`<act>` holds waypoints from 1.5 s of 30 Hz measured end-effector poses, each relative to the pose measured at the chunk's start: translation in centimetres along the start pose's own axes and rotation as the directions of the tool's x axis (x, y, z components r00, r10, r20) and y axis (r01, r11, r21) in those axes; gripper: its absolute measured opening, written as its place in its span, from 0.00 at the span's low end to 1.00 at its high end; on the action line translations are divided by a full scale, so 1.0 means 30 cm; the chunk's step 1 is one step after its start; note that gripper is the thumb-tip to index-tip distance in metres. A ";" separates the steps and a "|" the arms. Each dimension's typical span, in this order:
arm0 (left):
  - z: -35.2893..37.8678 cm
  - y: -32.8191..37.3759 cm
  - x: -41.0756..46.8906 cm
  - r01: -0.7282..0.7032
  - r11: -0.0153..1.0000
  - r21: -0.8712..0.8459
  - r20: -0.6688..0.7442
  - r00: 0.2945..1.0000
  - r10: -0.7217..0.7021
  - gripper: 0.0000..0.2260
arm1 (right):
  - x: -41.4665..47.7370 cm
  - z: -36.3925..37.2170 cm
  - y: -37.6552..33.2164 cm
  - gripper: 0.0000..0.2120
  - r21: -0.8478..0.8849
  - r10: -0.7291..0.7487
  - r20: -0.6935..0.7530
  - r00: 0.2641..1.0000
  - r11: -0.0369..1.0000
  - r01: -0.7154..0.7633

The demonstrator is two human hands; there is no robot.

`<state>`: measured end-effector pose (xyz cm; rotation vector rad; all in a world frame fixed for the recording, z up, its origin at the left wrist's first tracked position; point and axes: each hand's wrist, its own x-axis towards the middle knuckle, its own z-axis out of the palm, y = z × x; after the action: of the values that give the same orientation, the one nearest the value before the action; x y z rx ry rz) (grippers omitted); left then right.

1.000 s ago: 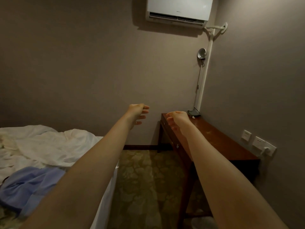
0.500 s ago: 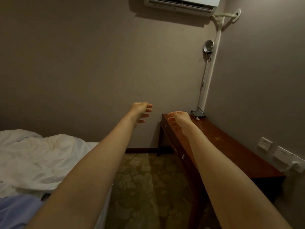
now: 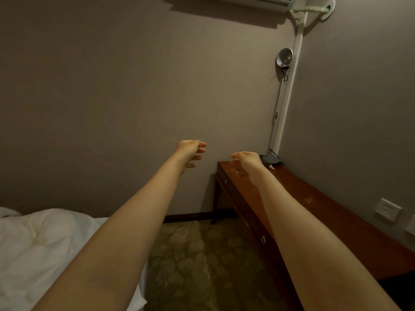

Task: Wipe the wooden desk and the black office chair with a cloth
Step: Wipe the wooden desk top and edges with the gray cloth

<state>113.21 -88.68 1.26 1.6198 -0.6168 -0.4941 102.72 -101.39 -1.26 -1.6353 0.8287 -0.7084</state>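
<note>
Both arms were stretched straight out in front. The left hand [image 3: 190, 151] hung in the air in front of the grey-brown wall [image 3: 112, 97], fingers loosely curled and gripping nothing. The right hand [image 3: 246, 162] was the same, relaxed and empty, with a clear gap between the 2 hands. It sat over the far end of the long reddish-brown wooden surface [image 3: 336, 212], though I couldn't tell if it touched the wood.

That surface ran along the right-hand wall into the corner and had pale specks [image 3: 310, 199] on top. A small metal ring pull [image 3: 263, 239] showed on its front. At the far corner a dark lamp base [image 3: 270, 159] sat on it, just beside the right hand, with a thin pole going up to a round silver lamp head [image 3: 284, 57]. A white pipe cover [image 3: 289, 90] ran up the corner to the white air conditioner [image 3: 258, 0]. White wall sockets [image 3: 387, 209] sat just above the surface. A rumpled white duvet [image 3: 45, 243] lay on the bed at lower left, with a green patterned carpet [image 3: 202, 265] in between.
</note>
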 end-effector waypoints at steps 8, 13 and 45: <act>0.059 -0.067 0.339 0.032 0.999 0.013 0.026 0.999 -0.033 0.13 | 0.328 0.028 0.068 0.10 -0.007 0.011 -0.030 1.000 1.000 -0.011; 0.133 -0.071 0.585 0.019 1.000 0.019 0.036 0.999 -0.020 0.10 | 0.598 0.035 0.101 0.11 -0.012 0.000 -0.041 0.999 1.000 -0.001; 0.593 -0.088 2.186 -0.018 0.997 0.075 0.261 0.965 -0.002 0.08 | 2.149 0.022 0.215 0.10 0.081 0.056 -0.258 0.964 0.996 -0.036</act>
<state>152.28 -144.25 -1.80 1.6368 -0.8481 -0.6920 139.29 -154.68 -6.04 -1.4693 1.0118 -0.9240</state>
